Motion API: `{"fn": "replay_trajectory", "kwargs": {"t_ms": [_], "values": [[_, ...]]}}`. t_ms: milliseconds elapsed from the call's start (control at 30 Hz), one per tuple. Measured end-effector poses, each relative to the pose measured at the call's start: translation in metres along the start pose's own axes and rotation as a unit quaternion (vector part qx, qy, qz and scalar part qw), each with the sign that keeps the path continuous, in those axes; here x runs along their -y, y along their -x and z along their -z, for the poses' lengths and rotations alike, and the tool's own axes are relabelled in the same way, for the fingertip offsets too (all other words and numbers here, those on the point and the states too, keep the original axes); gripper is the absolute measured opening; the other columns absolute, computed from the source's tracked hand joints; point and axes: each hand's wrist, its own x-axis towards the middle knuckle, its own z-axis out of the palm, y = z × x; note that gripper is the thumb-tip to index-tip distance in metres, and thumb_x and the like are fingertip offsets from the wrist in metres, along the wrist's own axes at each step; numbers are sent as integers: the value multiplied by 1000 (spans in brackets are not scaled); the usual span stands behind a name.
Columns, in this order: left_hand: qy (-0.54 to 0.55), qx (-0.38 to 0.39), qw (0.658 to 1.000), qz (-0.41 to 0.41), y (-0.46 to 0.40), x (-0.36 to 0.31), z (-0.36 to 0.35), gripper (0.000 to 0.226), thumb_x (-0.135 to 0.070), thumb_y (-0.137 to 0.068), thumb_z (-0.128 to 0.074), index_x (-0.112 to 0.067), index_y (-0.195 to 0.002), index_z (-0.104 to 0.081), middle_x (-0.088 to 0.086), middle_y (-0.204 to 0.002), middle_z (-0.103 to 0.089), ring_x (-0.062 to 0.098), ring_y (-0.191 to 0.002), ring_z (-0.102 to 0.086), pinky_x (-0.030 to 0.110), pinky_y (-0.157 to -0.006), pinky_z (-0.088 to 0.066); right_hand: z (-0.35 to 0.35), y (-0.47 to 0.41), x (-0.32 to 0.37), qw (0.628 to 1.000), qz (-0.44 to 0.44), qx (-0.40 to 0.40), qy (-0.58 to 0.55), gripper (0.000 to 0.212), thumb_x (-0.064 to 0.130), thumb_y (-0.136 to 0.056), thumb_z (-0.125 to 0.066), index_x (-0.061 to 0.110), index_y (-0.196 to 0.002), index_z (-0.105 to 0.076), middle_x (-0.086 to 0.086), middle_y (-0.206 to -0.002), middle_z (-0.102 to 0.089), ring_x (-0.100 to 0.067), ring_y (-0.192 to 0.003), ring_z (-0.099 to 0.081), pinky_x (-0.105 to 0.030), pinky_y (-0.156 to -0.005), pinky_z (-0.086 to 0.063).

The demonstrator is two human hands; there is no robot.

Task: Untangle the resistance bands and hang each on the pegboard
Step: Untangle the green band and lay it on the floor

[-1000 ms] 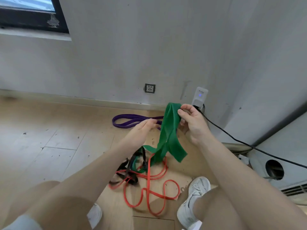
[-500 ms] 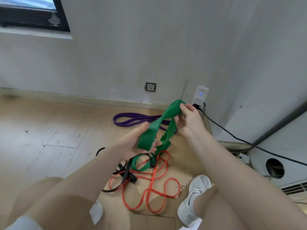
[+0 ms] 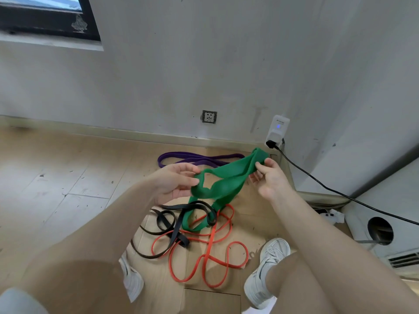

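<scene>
Pinching the green band in my right hand and left hand, I've stretched it wider than before.

The green band is smeared with motion blur just beside the left hand's fingers, so whether they pinch its edge cannot be told. Behind the right hand's fingers, the band's top fold hides the far end of the purple band. Below both hands, the green loop's lower part runs under the black band, and which strand passes over which there is unclear. The window is cut off by the top-left edge, the black cable by the right.
</scene>
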Motion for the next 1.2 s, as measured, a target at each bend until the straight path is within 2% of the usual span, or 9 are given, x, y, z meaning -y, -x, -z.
{"fn": "replay_trajectory", "kwargs": {"t_ms": [67, 167, 233, 367, 467, 667, 900, 1100, 1200], "values": [[-137, -100, 985, -1, -7, -3, -1, 24, 10, -83, -57, -11, -92, -54, 12, -104, -65, 25, -86, -68, 34, -69, -59, -1, 1, -3, 999, 18, 16, 30, 31, -9, -90, -46, 18, -78, -42, -3, -61, -53, -10, -49, -52, -30, -66, -44], [-463, -242, 851, -53, -16, -2, 3, 26, 3, -82, -60, -13, -99, -50, 4, -97, -55, 22, -76, -62, 32, -63, -56, -5, 2, -9, 996, 41, 21, 72, 29, -9, -90, -47, 16, -77, -41, -7, -76, -57, -15, -61, -59, -31, -65, -48], [-504, -245, 825, -68, -20, -4, 4, 21, 1, -82, -59, -12, -96, -51, 4, -97, -54, 22, -78, -60, 33, -68, -57, -4, 3, -13, 995, 38, 5, 90, 26, -7, -91, -49, 16, -79, -43, -10, -88, -59, -20, -74, -59, -32, -66, -49], [-248, -167, 954, 20, -18, -9, 4, 14, -2, -86, -57, -15, -85, -53, 12, -99, -63, 20, -77, -63, 33, -67, -58, -3, 4, -16, 1000, -12, -28, -1, 22, -8, -92, -46, 14, -93, -49, -16, -105, -58, -22, -77, -60, -34, -69, -55], [-72, -119, 989, 41, -10, -9, 4, 13, -6, -90, -54, -13, -101, -55, 13, -107, -65, 26, -89, -62, 41, -75, -58, -5, 5, -14, 997, -54, -13, -62, 49, -10, -92, -45, 18, -133, -43, -20, -122, -55, -24, -82, -61, -34, -61, -58], [101, -19, 992, -68, 6, -6, 0, 37, -34, -90, -47, -15, -122, -53, 9, -105, -61, 21, -96, -57, 32, -83, -49, -20, 17, -9, 990, -68, -27, -124, 43, -8, -91, -47, 6, -132, -47, -20, -103, -61, -26, -80, -63, -28, -48, -57], [67, -118, 977, -163, -1, -16, -15, 41, -19, -84, -60, -22, -123, -47, -2, -114, -62, 14, -110, -57, 35, -97, -40, -34, 35, -8, 988, -73, 5, -138, 54, -7, -91, -48, 14, -140, -37, -21, -124, -55, -25, -80, -62, -32, -67, -55], [205, 5, 962, -181, -3, -9, -29, 69, 15, -79, -50, -22, -133, -30, 15, -123, -55, 25, -120, -52, 41, -108, -37, -35, 34, -18, 980, -79, 1, -184, 50, -3, -93, -49, 9, -140, -36, -19, -132, -49, -22, -87, -60, -27, -67, -56], [193, -13, 962, -193, -5, -1, -42, 88, 1, -72, -66, -29, -139, -17, 12, -135, -47, 23, -126, -48, 39, -111, -32, -40, 35, -26, 975, -89, -2, -204, 49, 1, -92, -51, 6, -139, -37, -18, -132, -50, -22, -98, -59, -23, -62, -58]]}}
